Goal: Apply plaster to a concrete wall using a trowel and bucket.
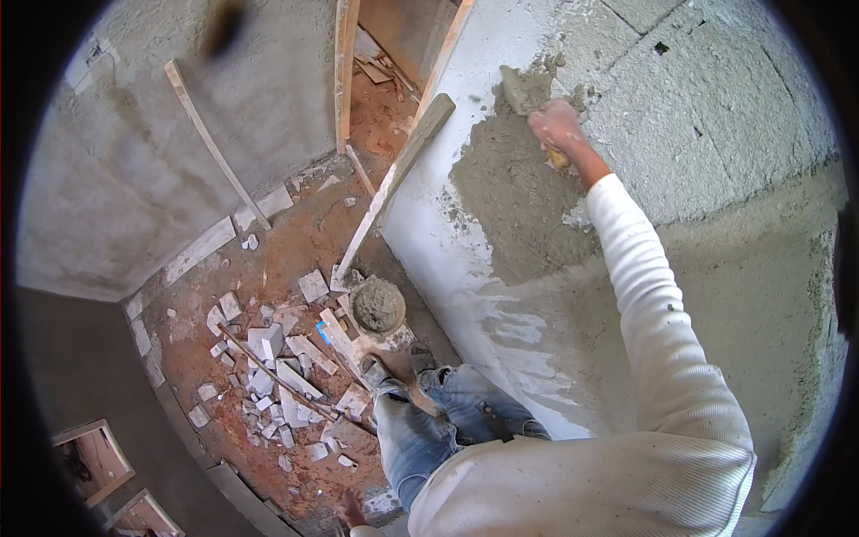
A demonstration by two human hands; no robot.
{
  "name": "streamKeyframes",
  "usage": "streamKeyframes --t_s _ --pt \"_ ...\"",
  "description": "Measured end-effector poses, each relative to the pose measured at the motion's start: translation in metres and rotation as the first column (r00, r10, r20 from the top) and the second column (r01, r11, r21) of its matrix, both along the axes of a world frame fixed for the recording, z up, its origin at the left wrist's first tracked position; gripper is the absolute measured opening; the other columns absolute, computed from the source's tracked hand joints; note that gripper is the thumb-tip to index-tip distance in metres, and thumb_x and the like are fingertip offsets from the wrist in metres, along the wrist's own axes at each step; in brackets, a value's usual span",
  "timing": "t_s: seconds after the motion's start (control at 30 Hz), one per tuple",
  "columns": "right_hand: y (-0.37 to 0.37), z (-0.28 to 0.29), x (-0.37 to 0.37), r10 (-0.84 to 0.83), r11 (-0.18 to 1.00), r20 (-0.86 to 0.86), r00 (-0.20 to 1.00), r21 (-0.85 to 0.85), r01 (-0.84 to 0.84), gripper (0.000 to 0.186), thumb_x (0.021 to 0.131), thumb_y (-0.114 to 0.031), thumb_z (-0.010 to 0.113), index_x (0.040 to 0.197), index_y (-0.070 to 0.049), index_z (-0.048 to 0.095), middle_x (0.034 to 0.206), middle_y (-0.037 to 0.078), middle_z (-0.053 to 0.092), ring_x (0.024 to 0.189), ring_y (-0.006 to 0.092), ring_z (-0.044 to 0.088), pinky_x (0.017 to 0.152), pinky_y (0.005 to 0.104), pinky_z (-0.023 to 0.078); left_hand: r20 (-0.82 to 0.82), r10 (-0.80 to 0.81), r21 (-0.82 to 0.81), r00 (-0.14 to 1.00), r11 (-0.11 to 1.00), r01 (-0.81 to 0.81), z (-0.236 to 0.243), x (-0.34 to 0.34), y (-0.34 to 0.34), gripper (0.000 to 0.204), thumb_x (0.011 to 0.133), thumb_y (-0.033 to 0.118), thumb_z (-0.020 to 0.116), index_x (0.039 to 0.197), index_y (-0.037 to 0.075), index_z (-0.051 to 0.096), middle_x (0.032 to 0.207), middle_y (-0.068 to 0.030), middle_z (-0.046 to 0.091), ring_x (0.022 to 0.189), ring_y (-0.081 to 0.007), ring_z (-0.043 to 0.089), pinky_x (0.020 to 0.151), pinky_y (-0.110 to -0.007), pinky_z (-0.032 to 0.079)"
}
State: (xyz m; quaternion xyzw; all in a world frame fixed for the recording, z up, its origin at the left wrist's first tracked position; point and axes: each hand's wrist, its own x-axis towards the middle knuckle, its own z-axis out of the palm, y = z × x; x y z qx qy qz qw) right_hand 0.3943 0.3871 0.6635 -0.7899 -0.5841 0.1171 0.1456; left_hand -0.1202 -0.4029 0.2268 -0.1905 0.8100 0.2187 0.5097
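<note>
- Against the wall (pixel 680 134) to our right, our right hand (pixel 557 125) is curled closed around the handle of a trowel (pixel 515 91).
- The trowel is at the upper edge of a grey patch of wet mortar (pixel 514 192), its blade pointing up and to the left.
- We see a smooth white band of wall to the left of that patch, and rough grey blockwork to its right.
- Our left hand (pixel 351 510) hangs low by the bottom edge, well apart from the wall; we cannot tell how its fingers stand.
- Near our feet we have a round bucket (pixel 400 320) with mortar in it.
- Beside it, broken block pieces (pixel 268 345) lie heaped on the reddish floor (pixel 192 327).
- Beyond the bucket, a long wooden plank (pixel 389 197) slants upward near the doorway.
</note>
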Motion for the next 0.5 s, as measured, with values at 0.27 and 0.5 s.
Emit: streamKeyframes --t_s 0.27,0.5 --pt "-0.077 0.051 0.020 0.115 0.938 0.374 0.920 0.263 -0.224 0.036 0.092 -0.024 0.059 0.104 0.008 0.069 0.092 0.030 0.071 0.089 0.0437 0.071 0.083 0.0493 0.055 0.273 0.165 0.042 0.948 0.982 -0.184 -0.001 0.075 -0.054 0.016 0.098 0.020 0.052 0.105 0.007 0.059 0.082 -0.0068 0.066 0.058 -0.0156 0.059 0.047 -0.027 0.044" --pt "-0.191 0.086 -0.065 0.483 0.855 -0.048 0.875 -0.191 -0.482 0.034 0.098 -0.028 0.057 0.104 0.003 0.070 0.084 0.025 0.071 0.074 0.0344 0.070 0.073 0.0445 0.056 -0.174 -0.271 0.379 0.947 0.869 0.318 -0.039 -0.013 0.033 0.019 0.095 0.024 0.058 0.097 0.007 0.068 0.068 -0.0031 0.061 0.050 -0.0132 0.053 0.044 -0.028 0.041"
